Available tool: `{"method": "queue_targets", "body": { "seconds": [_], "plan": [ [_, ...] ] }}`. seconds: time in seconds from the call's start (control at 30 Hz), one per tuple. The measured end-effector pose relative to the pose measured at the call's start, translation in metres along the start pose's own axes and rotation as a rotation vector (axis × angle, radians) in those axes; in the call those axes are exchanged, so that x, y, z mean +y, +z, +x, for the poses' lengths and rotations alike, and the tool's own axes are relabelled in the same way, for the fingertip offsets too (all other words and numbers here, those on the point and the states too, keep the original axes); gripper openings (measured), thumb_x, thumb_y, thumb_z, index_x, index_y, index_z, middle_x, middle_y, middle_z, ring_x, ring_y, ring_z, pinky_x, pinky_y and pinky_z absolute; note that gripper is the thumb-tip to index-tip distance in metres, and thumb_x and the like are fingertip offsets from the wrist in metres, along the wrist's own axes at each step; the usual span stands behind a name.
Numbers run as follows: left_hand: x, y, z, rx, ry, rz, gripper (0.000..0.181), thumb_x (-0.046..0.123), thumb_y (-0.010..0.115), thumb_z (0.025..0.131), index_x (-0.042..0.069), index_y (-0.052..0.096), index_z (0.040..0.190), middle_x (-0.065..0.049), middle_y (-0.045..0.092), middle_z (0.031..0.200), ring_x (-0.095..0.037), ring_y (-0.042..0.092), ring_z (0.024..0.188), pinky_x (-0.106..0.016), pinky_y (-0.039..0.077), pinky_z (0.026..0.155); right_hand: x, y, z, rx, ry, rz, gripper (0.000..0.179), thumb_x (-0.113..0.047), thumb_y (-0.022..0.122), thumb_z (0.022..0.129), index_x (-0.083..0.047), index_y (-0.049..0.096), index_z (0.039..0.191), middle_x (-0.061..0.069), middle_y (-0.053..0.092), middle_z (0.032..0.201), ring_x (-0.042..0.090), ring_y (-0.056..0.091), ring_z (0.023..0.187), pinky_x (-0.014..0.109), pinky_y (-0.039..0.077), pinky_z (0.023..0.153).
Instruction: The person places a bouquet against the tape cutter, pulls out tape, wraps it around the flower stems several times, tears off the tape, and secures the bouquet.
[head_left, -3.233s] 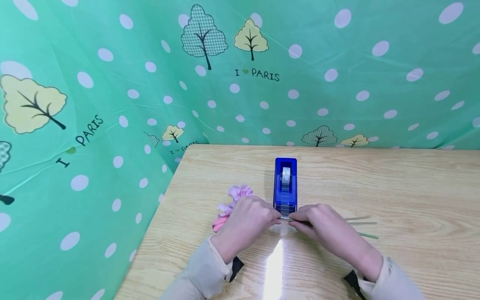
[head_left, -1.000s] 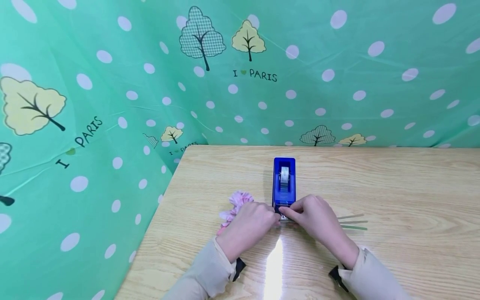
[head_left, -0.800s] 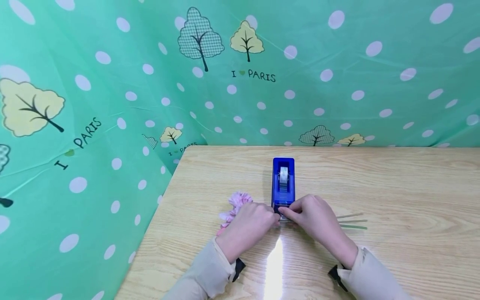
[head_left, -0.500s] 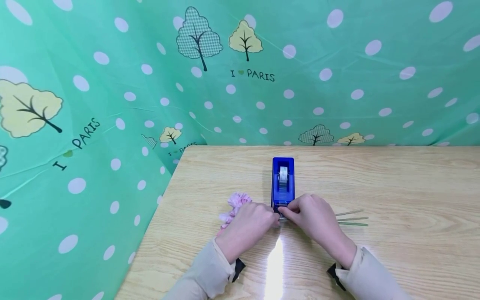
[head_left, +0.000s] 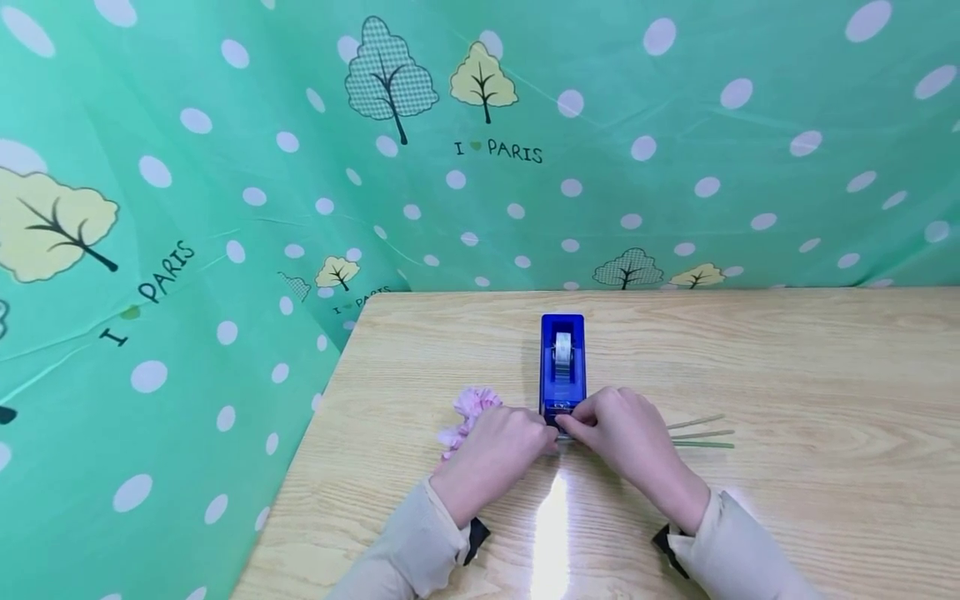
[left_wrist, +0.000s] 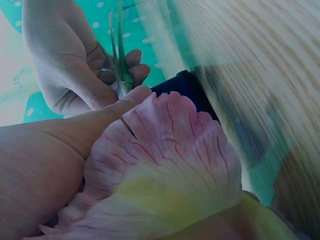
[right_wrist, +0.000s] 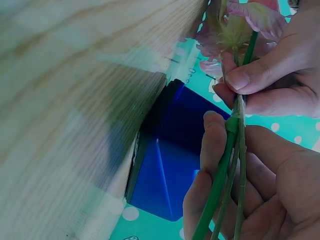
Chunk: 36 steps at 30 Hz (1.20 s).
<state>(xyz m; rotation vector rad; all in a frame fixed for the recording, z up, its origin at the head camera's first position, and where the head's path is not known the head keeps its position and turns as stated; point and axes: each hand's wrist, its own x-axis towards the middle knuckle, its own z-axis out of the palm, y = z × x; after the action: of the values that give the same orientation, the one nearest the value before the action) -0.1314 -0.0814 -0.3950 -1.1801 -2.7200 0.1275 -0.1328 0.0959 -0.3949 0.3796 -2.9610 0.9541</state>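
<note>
Recorder: Position of stems (right_wrist: 220, 172) and flowers (head_left: 474, 402), to be logged?

Checker: Stems held across the worktop (head_left: 810, 383), before the blue tape dispenser (head_left: 552, 387). Taking the meeting point of the hands as clock centre in the head view: flowers at 10 o'clock, free stem ends at 3, dispenser at 12, its near end just beside the fingertips. Contact there cannot be told.

Recorder: State of the hands?

Checker: By the left hand (head_left: 497, 455), the stems are pinched just below the flowers, thumb against forefinger, no gap left beyond the stems' thickness. By the right hand (head_left: 632, 435), the same stems are gripped close beside, fingers curled loosely round them.

Recorder: Step in hand?

Checker: Judged to be binding. A shiny patch (right_wrist: 241, 106), probably clear tape, is seen on the stems between the hands. Whether the strip is joined to the dispenser cannot be told.

Recorder: Next move, as judged?

Checker: The bundle should be steadied by the left pinch while the tape is pressed flat and wound round by the right fingers. If the pinch were slackened, the stems might be splayed or twisted.
</note>
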Motion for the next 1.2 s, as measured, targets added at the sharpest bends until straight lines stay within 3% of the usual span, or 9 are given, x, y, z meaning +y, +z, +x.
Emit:
{"method": "queue_targets", "body": {
  "seconds": [0.33,0.6,0.7,0.9,1.2],
  "plan": [
    [0.001,0.0,0.0,0.003,-0.007,-0.036,0.014,0.034,0.069,0.091,0.025,0.077,0.086,0.012,0.066,0.068,0.001,0.042,0.051,-0.012,0.036,0.046,0.001,0.0,-0.002,-0.005,-0.004,-0.01,0.018,-0.023,0.076,0.087,-0.02,0.079,0.07,-0.008,0.069,0.062,0.007,0.044,0.048,0.022,0.03,0.046],
    [0.003,0.001,0.0,-0.073,0.026,-0.003,0.018,0.039,0.067,0.093,0.025,0.076,0.087,0.012,0.066,0.068,-0.001,0.054,0.054,-0.013,0.04,0.048,0.001,0.003,-0.007,-0.087,0.005,-0.024,0.017,-0.022,0.078,0.085,-0.019,0.077,0.068,-0.009,0.064,0.059,0.006,0.047,0.049,0.023,0.037,0.047],
    [0.003,0.001,0.0,-0.079,0.03,-0.01,0.017,0.039,0.067,0.093,0.024,0.076,0.089,0.012,0.067,0.07,-0.001,0.055,0.055,-0.013,0.041,0.049,0.002,0.003,-0.008,-0.076,-0.004,-0.022,0.017,-0.022,0.078,0.086,-0.019,0.078,0.069,-0.009,0.065,0.059,0.006,0.046,0.049,0.022,0.037,0.047],
    [0.003,-0.001,-0.001,-0.059,0.041,-0.031,0.016,0.038,0.067,0.093,0.026,0.077,0.093,0.012,0.069,0.072,0.0,0.053,0.056,-0.013,0.04,0.049,0.006,-0.001,-0.008,-0.071,-0.042,-0.003,0.024,-0.026,0.076,0.088,-0.021,0.075,0.065,-0.013,0.058,0.053,0.005,0.042,0.047,0.021,0.033,0.045],
    [0.003,-0.009,-0.001,-0.015,0.06,-0.053,0.015,0.036,0.068,0.093,0.024,0.077,0.094,0.011,0.071,0.077,0.0,0.058,0.059,-0.011,0.043,0.054,0.009,-0.01,-0.01,-0.101,-0.031,0.037,0.033,-0.032,0.072,0.091,-0.024,0.071,0.059,-0.015,0.048,0.047,0.005,0.038,0.046,0.022,0.03,0.045]
  ]
}}
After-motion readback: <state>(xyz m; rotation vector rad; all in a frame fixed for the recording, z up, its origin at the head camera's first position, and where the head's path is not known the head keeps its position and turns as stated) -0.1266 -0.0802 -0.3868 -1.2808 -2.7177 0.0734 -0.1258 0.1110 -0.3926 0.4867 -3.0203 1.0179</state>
